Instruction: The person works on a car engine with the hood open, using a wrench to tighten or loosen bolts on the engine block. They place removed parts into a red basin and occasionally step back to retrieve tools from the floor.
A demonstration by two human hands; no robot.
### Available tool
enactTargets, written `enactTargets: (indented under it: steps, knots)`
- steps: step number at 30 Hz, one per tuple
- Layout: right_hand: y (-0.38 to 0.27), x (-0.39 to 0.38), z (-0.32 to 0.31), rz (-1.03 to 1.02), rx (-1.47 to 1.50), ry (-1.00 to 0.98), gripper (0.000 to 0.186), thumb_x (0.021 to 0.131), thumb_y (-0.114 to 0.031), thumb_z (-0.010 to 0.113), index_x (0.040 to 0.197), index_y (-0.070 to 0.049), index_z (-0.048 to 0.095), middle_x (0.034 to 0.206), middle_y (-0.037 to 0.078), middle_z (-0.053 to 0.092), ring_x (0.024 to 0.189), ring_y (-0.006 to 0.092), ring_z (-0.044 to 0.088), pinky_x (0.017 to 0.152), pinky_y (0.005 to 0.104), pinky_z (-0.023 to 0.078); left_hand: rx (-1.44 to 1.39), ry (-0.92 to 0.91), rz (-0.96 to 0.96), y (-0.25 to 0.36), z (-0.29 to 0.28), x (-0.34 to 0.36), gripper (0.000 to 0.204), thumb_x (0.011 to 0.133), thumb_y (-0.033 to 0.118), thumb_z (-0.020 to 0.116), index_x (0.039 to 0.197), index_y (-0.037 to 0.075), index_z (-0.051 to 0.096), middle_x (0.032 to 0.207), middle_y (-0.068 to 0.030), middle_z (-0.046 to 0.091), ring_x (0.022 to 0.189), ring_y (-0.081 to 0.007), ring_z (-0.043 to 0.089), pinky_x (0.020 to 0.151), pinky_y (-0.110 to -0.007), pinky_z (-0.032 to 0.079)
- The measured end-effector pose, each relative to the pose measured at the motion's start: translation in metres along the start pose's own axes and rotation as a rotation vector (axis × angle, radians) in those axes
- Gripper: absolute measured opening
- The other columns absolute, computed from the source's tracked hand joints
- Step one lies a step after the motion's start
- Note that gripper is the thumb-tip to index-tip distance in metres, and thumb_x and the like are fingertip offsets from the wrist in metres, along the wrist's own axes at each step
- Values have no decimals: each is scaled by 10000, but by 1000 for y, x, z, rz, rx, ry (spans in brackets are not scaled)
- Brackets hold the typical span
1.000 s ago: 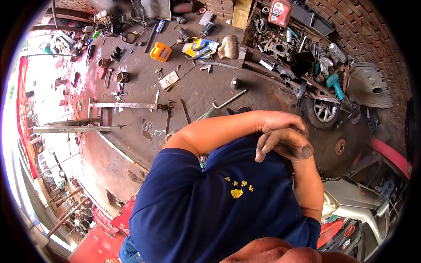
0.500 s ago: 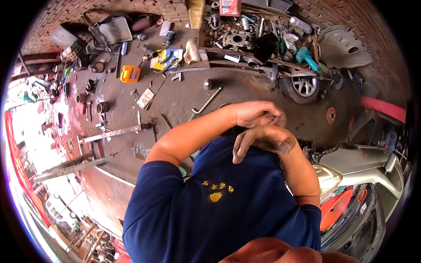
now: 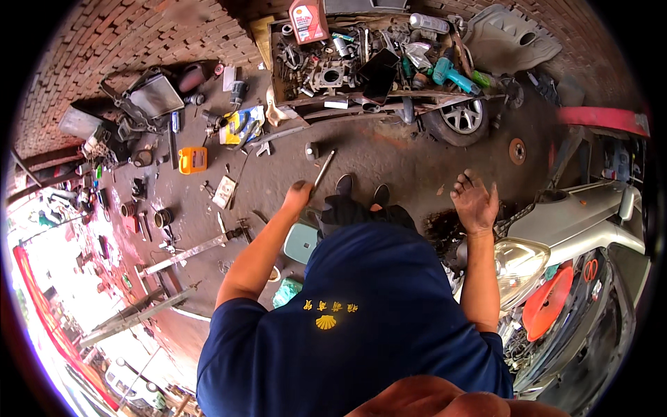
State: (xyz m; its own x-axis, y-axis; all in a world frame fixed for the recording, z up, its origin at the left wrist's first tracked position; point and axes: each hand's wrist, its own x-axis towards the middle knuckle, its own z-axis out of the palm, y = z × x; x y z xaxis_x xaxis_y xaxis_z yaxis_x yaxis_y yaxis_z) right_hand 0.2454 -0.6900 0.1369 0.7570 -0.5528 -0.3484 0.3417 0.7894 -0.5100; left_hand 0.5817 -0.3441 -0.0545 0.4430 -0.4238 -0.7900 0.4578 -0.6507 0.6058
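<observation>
- a workshop with a dark, stained floor (image 3: 417,156), a brick wall (image 3: 208,38) at eleven o'clock and bright daylight at eight to nine o'clock; directions are from the middle of the view unless told otherwise.
- the left hand (image 3: 297,198) is near the middle, towards ten o'clock, back of the wrist upward; its fingers are mostly out of sight, so i cannot tell whether they are wide or closed.
- a metal rod (image 3: 325,169) shows from that hand's edge toward one to two o'clock; whether hand and rod touch, i cannot tell.
- just past twelve o'clock from the left hand stands a small cylinder (image 3: 311,150); at six o'clock, a pale blue-green stool (image 3: 300,243).
- the right hand (image 3: 476,205) is at three o'clock, palm showing, fingers spread wide, nothing seen in them.
- nearest to it is a silver car (image 3: 577,212), its hood at three o'clock from the hand and its headlight (image 3: 520,271) at five.
- at twelve o'clock a table (image 3: 295,102) carries heaped metal parts, a red bottle (image 3: 308,21) and a teal power tool (image 3: 451,75).
- a wheel (image 3: 462,119) is at two o'clock; a yellow jug (image 3: 192,160), between nine and ten.
</observation>
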Motion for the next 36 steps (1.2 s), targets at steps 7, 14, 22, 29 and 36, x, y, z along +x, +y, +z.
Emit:
enactTargets:
  steps: [7,14,22,29,36]
  knots:
    - [20,-65,-173,312,-591,851,458,995,-452,644,1211,-50,680,1143,89,732,994,222,674,867,353,513,489,91,59,-103,-76,44,433,905,399,619,1015,-9,714,836,-154,741,802,-244,726,763,-391,562]
    - [51,-165,-244,400,-1140,956,347,976,-353,694,1087,-25,720,961,52,718,826,163,623,750,316,486,496,166,-87,-82,-105,51,439,893,403,626,1015,-9,716,785,-131,737,710,-238,720,690,-387,557]
    - [56,-153,-235,304,-1177,880,347,986,-319,685,1108,5,709,920,34,681,814,137,577,745,308,467,337,110,-3,-45,-62,69,410,916,359,653,1075,-13,718,845,-119,741,728,-210,699,694,-372,547]
    - [44,-116,-201,291,-1260,770,369,991,-322,677,1124,19,717,971,85,729,899,164,630,849,321,500,373,52,68,-41,-36,63,407,925,376,651,1048,-3,732,870,-133,748,769,-241,708,752,-378,552]
    - [32,-126,-217,365,-1341,729,338,1000,-292,671,1129,19,707,941,44,697,879,139,596,812,297,477,330,111,-21,-83,-52,52,445,920,381,646,1102,-20,710,890,-155,751,789,-231,733,732,-372,557]
